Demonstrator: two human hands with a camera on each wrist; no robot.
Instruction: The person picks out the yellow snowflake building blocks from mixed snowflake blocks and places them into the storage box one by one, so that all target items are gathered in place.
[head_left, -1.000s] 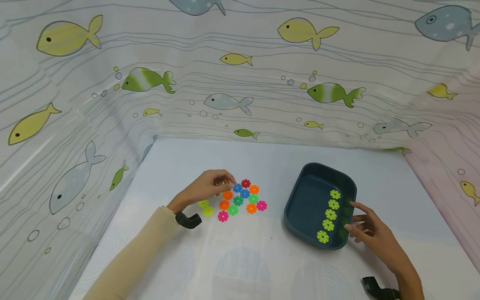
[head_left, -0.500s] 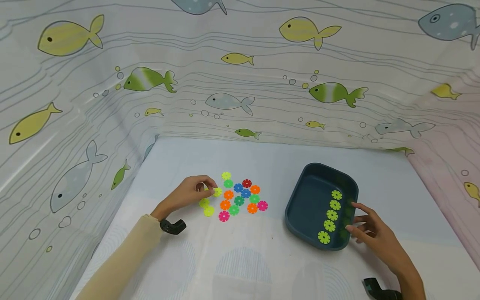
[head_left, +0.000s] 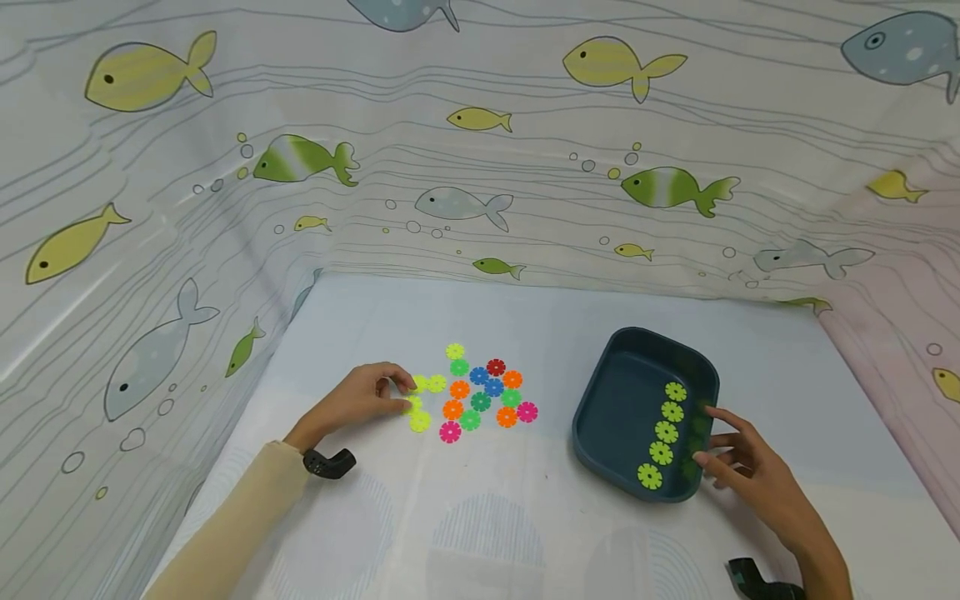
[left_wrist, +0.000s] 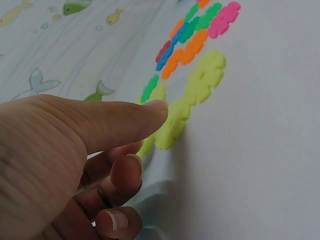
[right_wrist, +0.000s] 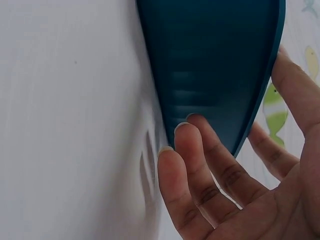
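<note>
Grasping the right side of a dark blue tray [head_left: 615,408], the right hand [head_left: 757,467] sets its thumb and forefinger on the rim, with the other fingers by the outer wall. Inside the tray, five yellow-green notched discs [head_left: 667,432] lie in a line near that same side. Left of the tray and well apart from it, the left hand [head_left: 356,400] hovers low over the tabletop [head_left: 555,533], its grasp released: thumb and forefinger stand apart at the edge of four yellow discs [head_left: 421,422], the other fingers loosely bent. Whether its fingertips touch a disc cannot be told. Just right of these lie loose orange discs [head_left: 453,409], blue discs [head_left: 493,387], pink discs [head_left: 527,412], green discs [head_left: 481,402] and one red disc [head_left: 496,367], with a single yellow disc [head_left: 454,352] at the far edge of the group. A beige sleeve [head_left: 232,517] covers the left forearm, and a fish-printed sheet [head_left: 540,167] hangs behind.
</note>
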